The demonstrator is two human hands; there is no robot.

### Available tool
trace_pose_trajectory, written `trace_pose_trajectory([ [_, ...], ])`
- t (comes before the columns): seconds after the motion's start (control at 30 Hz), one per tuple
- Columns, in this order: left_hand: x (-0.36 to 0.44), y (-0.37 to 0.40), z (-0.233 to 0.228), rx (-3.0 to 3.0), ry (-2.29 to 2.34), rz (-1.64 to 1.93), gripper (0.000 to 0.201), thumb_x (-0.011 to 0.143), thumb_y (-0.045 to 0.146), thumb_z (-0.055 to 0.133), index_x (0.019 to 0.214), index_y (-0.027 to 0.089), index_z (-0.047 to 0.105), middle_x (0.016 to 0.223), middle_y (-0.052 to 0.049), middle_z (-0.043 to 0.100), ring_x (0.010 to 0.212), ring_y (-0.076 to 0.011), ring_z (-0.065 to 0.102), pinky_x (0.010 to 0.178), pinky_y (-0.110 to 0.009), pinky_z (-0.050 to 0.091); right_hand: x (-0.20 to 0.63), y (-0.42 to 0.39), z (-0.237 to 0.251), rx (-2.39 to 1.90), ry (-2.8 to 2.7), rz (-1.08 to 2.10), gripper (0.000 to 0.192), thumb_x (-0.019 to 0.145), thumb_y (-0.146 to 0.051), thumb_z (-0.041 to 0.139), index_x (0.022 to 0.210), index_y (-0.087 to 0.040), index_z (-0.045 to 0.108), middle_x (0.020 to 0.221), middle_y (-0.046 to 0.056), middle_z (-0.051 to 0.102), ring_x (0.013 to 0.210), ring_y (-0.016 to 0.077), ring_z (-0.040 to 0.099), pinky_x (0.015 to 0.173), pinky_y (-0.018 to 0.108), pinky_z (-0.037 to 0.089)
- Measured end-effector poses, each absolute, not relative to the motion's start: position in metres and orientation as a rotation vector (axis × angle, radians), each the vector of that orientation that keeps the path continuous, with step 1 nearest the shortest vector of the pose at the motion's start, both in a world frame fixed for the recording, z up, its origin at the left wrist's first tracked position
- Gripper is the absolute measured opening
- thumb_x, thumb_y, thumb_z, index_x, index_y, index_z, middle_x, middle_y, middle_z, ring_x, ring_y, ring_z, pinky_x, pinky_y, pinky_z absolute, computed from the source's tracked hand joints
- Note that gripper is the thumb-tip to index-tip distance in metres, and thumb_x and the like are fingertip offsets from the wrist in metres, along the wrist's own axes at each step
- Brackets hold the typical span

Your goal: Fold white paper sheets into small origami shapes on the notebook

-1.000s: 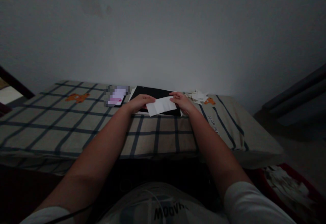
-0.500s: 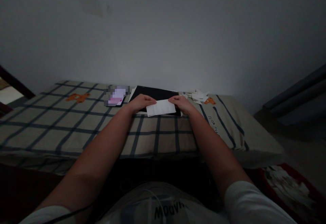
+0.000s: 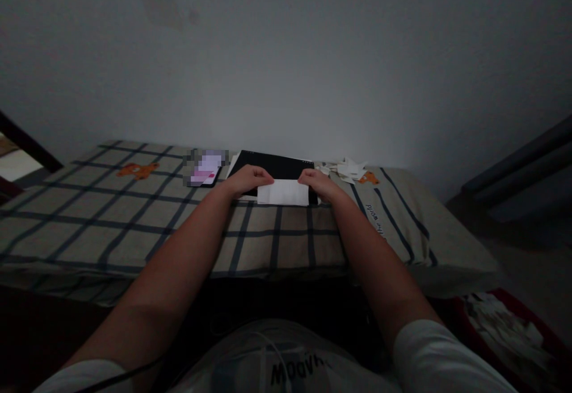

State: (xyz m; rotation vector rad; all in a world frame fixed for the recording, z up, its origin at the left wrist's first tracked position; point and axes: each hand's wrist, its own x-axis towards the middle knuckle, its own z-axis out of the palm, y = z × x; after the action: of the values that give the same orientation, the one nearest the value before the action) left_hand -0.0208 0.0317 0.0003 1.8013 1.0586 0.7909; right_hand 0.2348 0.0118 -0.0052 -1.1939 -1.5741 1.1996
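Left hand [image 3: 245,180], right hand [image 3: 318,182] pinch folded paper [image 3: 283,192] ends (fingertips hidden, dim).

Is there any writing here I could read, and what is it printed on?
Shirt: dark upside-down capitals, roughly "MOOVH"; the start is cut off.
Checked bedsheet: a line of small dark print, too small to read.
Phone: screen blurred, nothing readable.
White paper: no print visible.

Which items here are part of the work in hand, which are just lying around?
In hand:
- white paper, held at its ends by left hand and right hand
- black board under it

Lying about:
- phone
- paper scraps
- checked sheet
- red bin
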Motion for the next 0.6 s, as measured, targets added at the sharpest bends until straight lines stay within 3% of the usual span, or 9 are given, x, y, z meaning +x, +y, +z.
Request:
trace_pose_trajectory([
  [0.2, -0.011, 0.024, 0.004, 1.966, 1.054, 0.736, 0.024, 0.072, 0.035, 0.068, 0.082, 0.014, 0.072, 0.076, -0.003, 0.068, 0.069, -0.0136, 0.059, 0.064, -0.024, 0.044, 0.226, 0.007, 0.000, -1.217, -1.846, 1.034, 0.020, 0.072, -0.034, 0.066, 0.081, -0.017, 0.072, 0.081, 0.004, 0.069, 0.074, 0.0155, 0.058, 0.065, 0.027, 0.041],
  [0.6, -0.006, 0.022, 0.006, 2.025, 1.099, 0.805, 0.024, 0.076, 0.038, 0.068, 0.085, 0.017, 0.076, 0.084, -0.005, 0.074, 0.080, -0.0178, 0.064, 0.072, -0.027, 0.046, 0.218, 0.004, 0.001, -1.261, -1.847, 0.942, 0.018, 0.075, -0.031, 0.066, 0.079, -0.015, 0.073, 0.076, 0.003, 0.068, 0.070, 0.0141, 0.057, 0.064, 0.027, 0.043],
])
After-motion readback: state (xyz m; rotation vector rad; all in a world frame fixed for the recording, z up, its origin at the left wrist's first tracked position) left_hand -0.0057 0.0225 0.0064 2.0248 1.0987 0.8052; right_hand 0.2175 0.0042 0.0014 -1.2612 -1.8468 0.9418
